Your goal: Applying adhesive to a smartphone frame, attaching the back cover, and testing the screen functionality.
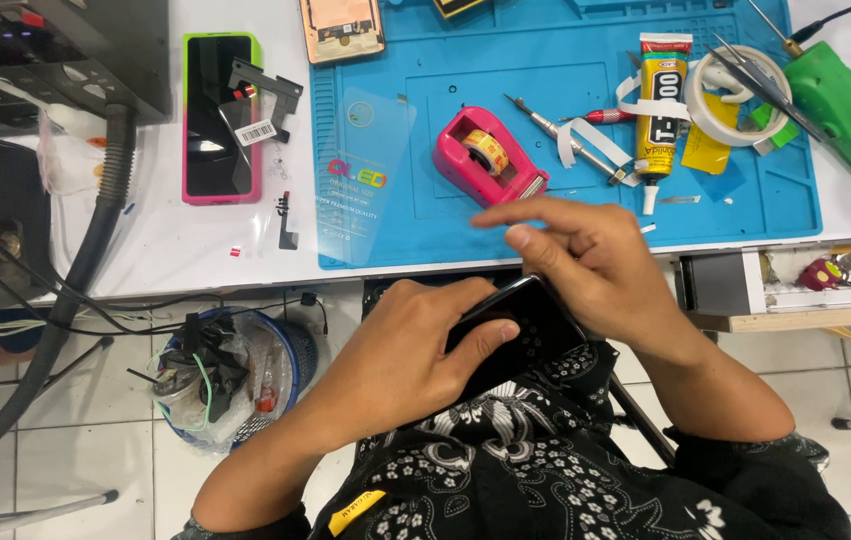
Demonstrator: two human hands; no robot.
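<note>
Below the counter (195, 250), gripped black phone (520, 320) in left hand (415, 350), right hand (595, 265) pinching its upper edge. Held over the lap, at six o'clock from pink tape dispenser (490, 155). Could slip floorward if grip loosened.

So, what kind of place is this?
Probably a phone repair bench: a blue work mat with a glue tube and tweezers, and both hands on a dark phone.
</note>
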